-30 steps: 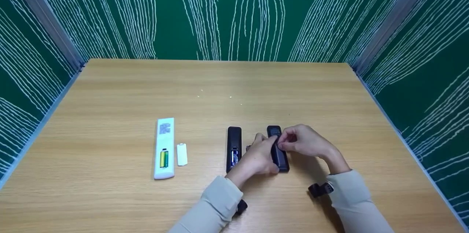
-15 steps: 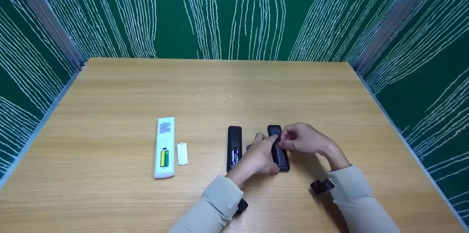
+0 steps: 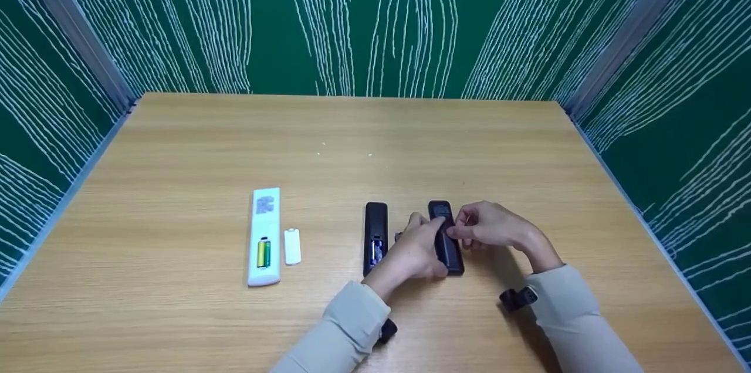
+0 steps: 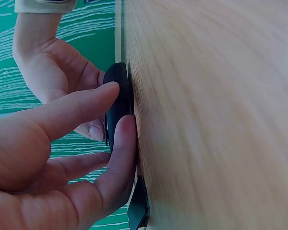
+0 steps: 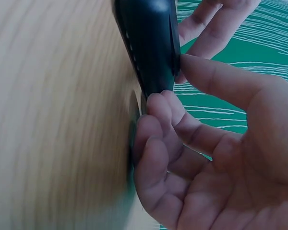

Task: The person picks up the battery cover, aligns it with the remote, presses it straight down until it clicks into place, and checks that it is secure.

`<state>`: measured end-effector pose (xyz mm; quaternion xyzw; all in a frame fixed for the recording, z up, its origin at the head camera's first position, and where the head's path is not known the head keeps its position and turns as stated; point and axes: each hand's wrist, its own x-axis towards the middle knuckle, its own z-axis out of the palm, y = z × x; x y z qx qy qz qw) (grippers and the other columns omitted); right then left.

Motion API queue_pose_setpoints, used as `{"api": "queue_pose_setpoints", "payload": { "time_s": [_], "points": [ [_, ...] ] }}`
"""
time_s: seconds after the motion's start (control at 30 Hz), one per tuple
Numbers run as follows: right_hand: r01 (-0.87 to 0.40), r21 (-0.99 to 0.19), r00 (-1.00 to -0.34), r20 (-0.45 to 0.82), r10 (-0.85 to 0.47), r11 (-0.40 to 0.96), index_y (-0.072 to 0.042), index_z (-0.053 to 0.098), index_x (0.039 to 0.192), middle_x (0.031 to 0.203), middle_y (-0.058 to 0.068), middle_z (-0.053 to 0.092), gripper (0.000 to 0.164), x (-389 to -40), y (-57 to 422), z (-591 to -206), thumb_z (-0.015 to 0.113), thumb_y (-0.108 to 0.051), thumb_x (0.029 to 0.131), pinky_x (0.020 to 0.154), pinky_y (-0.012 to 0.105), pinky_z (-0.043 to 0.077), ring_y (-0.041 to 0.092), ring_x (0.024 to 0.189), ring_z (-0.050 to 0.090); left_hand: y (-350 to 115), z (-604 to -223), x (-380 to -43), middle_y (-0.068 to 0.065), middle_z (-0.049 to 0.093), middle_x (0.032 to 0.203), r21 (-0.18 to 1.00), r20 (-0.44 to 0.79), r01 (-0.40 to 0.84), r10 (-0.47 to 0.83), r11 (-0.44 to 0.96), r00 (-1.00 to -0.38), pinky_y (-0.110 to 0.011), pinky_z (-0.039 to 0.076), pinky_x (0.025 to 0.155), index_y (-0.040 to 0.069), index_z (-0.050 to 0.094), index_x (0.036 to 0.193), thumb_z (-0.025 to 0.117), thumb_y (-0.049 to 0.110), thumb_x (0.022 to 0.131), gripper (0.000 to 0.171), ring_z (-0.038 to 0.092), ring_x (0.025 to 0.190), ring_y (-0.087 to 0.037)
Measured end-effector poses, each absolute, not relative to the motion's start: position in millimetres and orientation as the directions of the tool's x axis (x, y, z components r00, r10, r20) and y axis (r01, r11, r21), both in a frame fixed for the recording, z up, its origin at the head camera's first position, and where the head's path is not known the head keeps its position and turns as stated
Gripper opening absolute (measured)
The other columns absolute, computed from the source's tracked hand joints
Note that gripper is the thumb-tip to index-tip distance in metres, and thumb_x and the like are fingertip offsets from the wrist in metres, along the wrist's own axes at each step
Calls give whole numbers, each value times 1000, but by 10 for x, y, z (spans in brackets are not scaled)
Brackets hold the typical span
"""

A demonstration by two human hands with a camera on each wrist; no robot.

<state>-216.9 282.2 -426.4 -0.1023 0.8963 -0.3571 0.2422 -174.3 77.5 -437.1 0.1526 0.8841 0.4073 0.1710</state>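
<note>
A black remote control lies back up on the table, with my left hand gripping its sides. In the left wrist view the fingers and thumb go round the remote control's body. My right hand is at the remote control's right edge, fingers curled. In the right wrist view its thumb is on the edge of a thin battery cover along the remote's back, with its fingertips close to the remote's end. A second black remote control lies to the left, its compartment bare with batteries in it; my left forearm hides its lower end.
Farther left lies a white remote control with yellow and green batteries showing. Its white battery cover rests beside it. A flat black piece lies on the table near my left hand. Green walls enclose the table.
My right hand has shifted slightly right and down along the black remote's edge, and its fingers have curled lower. The left hand keeps its grip in place.
</note>
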Motion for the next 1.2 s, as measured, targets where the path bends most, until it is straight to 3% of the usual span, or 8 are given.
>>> {"api": "queue_pose_setpoints", "payload": {
  "time_s": [1.2],
  "points": [
    [19,-693,-832,-411,-374,720,-7,64,92,77,4,67,27,-2198,2842,-4302,72,-32,99,65,29,53,18,70,62,784,-4377,-1738,-12,48,138,744,-181,141,399,653,-899,-32,54,101,9,46,161,94,0,68,105,57,115,-28]
  ]
}}
